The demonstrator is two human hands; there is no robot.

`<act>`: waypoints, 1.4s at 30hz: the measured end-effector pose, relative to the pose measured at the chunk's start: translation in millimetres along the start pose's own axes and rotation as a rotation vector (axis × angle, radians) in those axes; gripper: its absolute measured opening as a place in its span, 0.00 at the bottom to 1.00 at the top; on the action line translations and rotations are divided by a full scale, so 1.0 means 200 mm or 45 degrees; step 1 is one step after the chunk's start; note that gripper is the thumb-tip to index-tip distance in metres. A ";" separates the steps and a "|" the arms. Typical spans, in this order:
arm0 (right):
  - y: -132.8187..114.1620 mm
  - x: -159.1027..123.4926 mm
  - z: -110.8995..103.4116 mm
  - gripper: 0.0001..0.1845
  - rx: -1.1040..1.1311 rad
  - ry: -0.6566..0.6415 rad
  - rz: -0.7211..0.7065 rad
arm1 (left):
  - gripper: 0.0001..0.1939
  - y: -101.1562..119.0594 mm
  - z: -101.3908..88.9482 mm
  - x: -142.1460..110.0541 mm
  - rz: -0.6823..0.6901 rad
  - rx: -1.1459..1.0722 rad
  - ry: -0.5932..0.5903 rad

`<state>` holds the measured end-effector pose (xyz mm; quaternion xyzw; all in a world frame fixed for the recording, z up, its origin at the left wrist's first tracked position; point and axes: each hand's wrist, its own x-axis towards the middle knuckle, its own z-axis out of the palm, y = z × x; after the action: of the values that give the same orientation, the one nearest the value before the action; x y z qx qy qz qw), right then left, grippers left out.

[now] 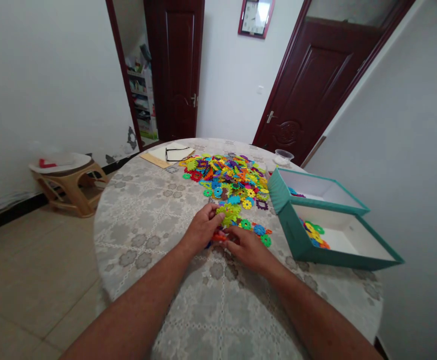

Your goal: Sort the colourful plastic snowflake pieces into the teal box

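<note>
Over table (pixel 128 215), orange pc. (pixel 219 237) partly hidden by L hand (pixel 202 227) & R hand (pixel 247 246); grip can't be made out. Beyond table, clock (pixel 255 17) cut off at top; shelf items (pixel 138 86) too small to be ID'd. L of table, red item (pixel 47 163) blurred.

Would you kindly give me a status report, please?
Left hand at lime toothed pieces. Right hand at orange piece. Mixed pile close ahead, teal box rightward.

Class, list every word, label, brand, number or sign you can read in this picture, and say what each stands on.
Nothing can be read with certainty.
Red-framed rectangular wall clock: dial numerals too small and blurred.
Green-and-white carton at the back: markings too blurred.
Colourful toothed plastic pieces and teal rectangular box: no lettering visible.
</note>
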<state>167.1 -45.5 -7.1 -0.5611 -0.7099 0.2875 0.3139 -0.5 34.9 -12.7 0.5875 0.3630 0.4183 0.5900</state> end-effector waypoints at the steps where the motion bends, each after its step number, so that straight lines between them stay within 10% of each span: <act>1: 0.00 0.00 0.01 0.06 -0.001 0.001 -0.024 | 0.13 0.00 0.00 0.00 0.043 0.026 0.026; 10: 0.08 0.00 -0.13 0.13 0.100 0.487 0.176 | 0.18 0.03 -0.06 0.01 0.056 -0.026 0.123; 27: 0.06 -0.01 -0.05 0.22 0.769 0.049 0.123 | 0.12 0.03 -0.05 -0.02 0.421 0.591 -0.066; 31: 0.07 -0.01 -0.06 0.14 0.548 0.152 0.182 | 0.11 0.04 -0.06 -0.03 0.521 0.683 -0.113; 36: 0.11 0.01 -0.15 0.11 0.271 0.502 0.229 | 0.16 0.05 -0.16 -0.01 0.559 0.995 0.216; 42: 0.12 0.02 -0.19 0.12 0.208 0.567 0.268 | 0.32 -0.01 -0.20 0.00 0.405 1.479 -0.093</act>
<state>210.4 -34.9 -0.3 -0.6542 -0.5354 0.2445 0.4749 -36.6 49.9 -17.4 0.8748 0.4191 0.2143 0.1148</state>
